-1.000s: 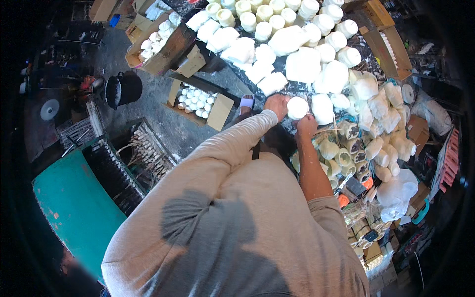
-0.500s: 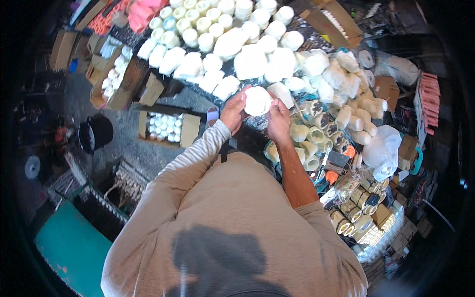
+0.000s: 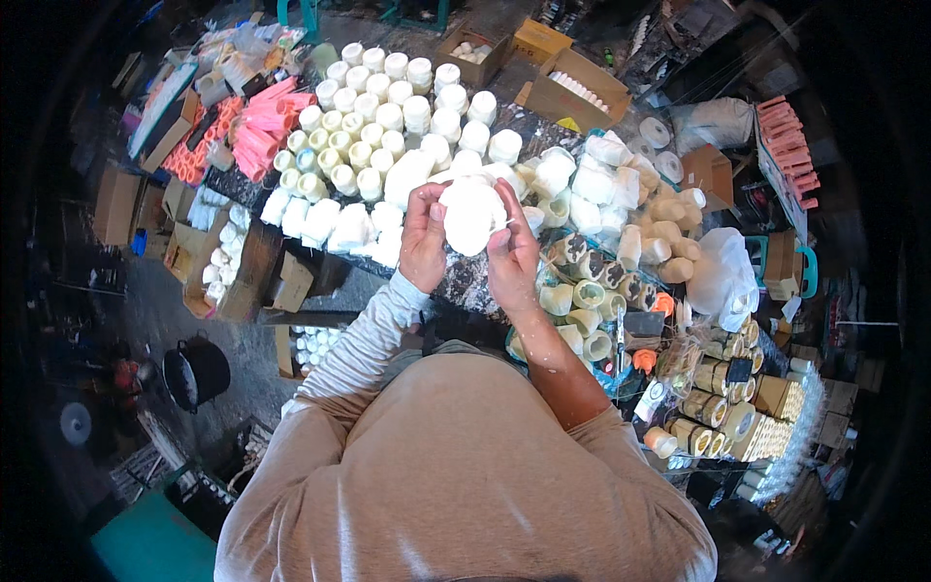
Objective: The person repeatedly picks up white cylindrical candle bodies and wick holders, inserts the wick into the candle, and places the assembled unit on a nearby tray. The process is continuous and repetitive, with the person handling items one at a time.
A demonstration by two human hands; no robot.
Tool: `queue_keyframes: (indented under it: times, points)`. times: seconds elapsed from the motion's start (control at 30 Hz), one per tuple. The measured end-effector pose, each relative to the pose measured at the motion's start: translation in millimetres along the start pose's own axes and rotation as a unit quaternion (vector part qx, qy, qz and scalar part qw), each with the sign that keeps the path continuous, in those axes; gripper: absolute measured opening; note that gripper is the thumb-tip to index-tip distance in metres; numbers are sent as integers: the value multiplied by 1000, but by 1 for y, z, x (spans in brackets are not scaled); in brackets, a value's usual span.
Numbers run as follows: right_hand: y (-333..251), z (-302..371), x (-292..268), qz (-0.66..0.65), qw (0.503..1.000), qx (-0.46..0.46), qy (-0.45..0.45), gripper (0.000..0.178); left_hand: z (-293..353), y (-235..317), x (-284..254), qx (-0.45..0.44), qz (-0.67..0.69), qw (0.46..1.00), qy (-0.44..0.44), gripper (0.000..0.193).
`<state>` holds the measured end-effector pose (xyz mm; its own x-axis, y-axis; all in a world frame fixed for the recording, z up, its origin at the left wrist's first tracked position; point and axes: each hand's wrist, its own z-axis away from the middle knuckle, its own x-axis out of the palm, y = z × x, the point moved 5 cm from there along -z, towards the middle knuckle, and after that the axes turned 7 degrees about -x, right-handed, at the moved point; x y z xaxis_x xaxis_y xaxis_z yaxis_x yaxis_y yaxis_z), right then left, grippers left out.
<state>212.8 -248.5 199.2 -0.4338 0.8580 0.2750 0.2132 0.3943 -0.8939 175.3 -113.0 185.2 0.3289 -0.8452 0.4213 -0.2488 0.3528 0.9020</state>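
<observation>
Held up over the near edge of the dark table is a white rounded piece [image 3: 470, 215], so bright that its surface detail is lost. My left hand [image 3: 424, 238] grips its left side, thumb toward me. On the opposite side my right hand [image 3: 513, 254] has its thumb low and its fingers around the edge. Just beyond the hands stand rows of stacked white and cream cups [image 3: 388, 116]. Nearer to them lie white wrapped-looking lumps [image 3: 351, 228]. To the right of my right hand are hollow cream cylinders [image 3: 586, 294], some with dark insides.
Pink tubes [image 3: 267, 126] lie at the far left of the table. Open cardboard boxes [image 3: 228, 276] with white pieces stand to the left, near a black bucket [image 3: 195, 372] on the floor. A clear plastic bag [image 3: 722, 279] and gold-toned cylinders [image 3: 705, 407] sit at right.
The view has tilted up and shows more of the table's far side. Both hands still hold the white piece, now turned so a larger rounded face shows. My right fingers have shifted around it.
</observation>
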Motion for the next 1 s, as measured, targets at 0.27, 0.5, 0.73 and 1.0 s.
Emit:
queue_keyframes:
  times: [0.27, 0.5, 0.73, 1.0]
  points:
    - [-37, -16, 11, 54, 995, -63, 58, 50, -17, 65, 33, 94, -57, 993, -35, 36]
    - [-8, -32, 15, -81, 969, 27, 232, 22, -35, 49, 27, -53, 61, 996, 47, 45]
    - [38, -21, -3, -234, 893, 175, 343, 19, -44, -4, 8, -99, 59, 989, 92, 41]
    - [17, -29, -33, 71, 955, 55, 284, 24, -28, -13, 43, -61, 132, 988, 55, 47]
